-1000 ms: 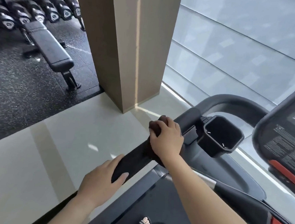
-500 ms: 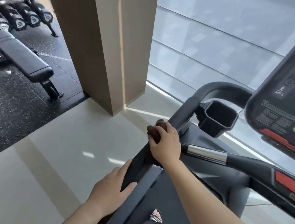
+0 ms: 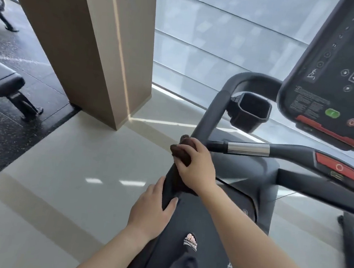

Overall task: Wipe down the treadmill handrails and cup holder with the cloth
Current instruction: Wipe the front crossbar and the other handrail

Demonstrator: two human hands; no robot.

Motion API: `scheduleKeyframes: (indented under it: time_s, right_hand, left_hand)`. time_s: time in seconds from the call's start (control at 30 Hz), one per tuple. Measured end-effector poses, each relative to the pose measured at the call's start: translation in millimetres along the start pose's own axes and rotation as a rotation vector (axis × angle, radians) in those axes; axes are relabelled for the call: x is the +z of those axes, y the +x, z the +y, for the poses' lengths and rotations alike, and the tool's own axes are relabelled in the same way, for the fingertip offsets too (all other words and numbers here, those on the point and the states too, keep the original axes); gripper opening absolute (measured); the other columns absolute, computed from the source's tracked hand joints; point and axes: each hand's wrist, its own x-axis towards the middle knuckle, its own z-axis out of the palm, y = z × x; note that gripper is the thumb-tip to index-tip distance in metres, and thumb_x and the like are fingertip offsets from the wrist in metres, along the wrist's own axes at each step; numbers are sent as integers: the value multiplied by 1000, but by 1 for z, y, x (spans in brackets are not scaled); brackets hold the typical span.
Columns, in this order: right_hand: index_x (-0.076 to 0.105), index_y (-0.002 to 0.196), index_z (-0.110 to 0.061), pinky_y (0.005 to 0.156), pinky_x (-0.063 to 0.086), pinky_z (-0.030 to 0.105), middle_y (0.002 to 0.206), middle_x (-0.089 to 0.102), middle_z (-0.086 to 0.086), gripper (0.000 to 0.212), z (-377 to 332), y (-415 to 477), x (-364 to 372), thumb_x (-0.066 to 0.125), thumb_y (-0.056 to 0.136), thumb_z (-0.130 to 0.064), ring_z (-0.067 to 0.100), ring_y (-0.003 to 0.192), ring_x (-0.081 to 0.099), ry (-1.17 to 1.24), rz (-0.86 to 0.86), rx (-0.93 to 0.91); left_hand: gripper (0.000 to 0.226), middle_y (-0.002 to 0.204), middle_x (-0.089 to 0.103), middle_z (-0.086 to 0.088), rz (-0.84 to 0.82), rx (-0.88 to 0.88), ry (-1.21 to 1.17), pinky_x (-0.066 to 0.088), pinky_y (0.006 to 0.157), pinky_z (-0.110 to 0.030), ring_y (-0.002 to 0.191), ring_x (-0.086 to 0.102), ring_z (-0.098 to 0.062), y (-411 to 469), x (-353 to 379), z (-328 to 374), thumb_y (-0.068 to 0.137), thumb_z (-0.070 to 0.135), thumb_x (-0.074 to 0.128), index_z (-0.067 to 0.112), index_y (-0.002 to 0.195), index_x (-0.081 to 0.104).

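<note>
Right hand (image 3: 194, 166) clenches the soft, limp cloth (image 3: 181, 153) around the left handrail (image 3: 206, 119); left hand (image 3: 152, 210) grips the rail below.

Beige pillar (image 3: 90, 35), pale tiled floor (image 3: 58, 164), frosted window (image 3: 215, 39).

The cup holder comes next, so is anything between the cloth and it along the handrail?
Nothing visible blocks it. The right hand presses the cloth on the handrail, which runs bare up to the cup holder, which looks empty.
</note>
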Motion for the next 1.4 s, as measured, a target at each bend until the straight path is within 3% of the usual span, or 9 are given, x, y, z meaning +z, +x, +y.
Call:
scheduleKeyframes:
  time_s: [0.13,0.4,0.63,0.83,1.03,1.17,1.3,1.4]
  right_hand:
    - [66,110,-31,92,45,40,131,50,-9,28,2,-16,5,65,82,-34,18,120,46,123,54,-27]
    - [66,115,-27,101,39,41,132,49,-6,32,15,37,-13,64,84,-35,19,124,42,54,-14,12]
    - [65,111,-32,93,43,41,130,52,-9,30,13,1,-5,63,82,-39,19,124,42,1,-108,-216]
    - [60,117,-36,97,36,45,136,47,-10,31,22,59,-23,55,87,-44,20,128,36,-195,-255,-180]
    - [60,117,-33,94,35,45,135,47,-7,31,23,53,-20,52,88,-44,22,126,37,-272,-258,-267]
    - [59,115,-37,95,32,42,135,46,-11,30,14,25,-14,52,88,-45,18,127,35,-241,-280,-327]
    - [60,109,-40,92,31,43,130,49,-14,27,-3,-5,-4,48,87,-48,18,123,38,-281,-374,-470]
    - [60,112,-39,90,31,43,128,52,-12,30,-12,0,-3,46,88,-51,20,121,43,-360,-427,-458]
  left_hand:
    - [60,128,50,4,4,17,-20,50,82,-37,109,53,-19,1,-3,3,84,54,42,34,137,24]
    - [67,148,33,6,-28,-33,-12,40,103,-35,130,39,-16,-3,-4,4,88,54,41,28,144,18]
    - [55,127,50,11,8,-82,-58,48,87,-34,107,53,-13,1,-5,12,82,51,48,39,132,28]
    - [68,143,39,17,8,-157,-24,40,100,-29,124,43,-6,-3,-1,7,81,60,45,35,140,23]
    - [68,129,43,28,133,-204,1,41,83,-19,109,50,2,-13,1,10,76,70,44,42,136,29]
    - [56,120,47,29,221,-211,-2,44,80,-18,103,50,6,-30,3,8,79,63,47,42,130,36]
    - [54,120,48,28,217,-196,7,45,82,-20,105,50,6,-52,0,-5,80,60,47,40,129,39]
    - [59,123,46,29,159,-178,8,43,83,-19,109,47,5,-69,-6,-13,77,67,38,43,131,34]
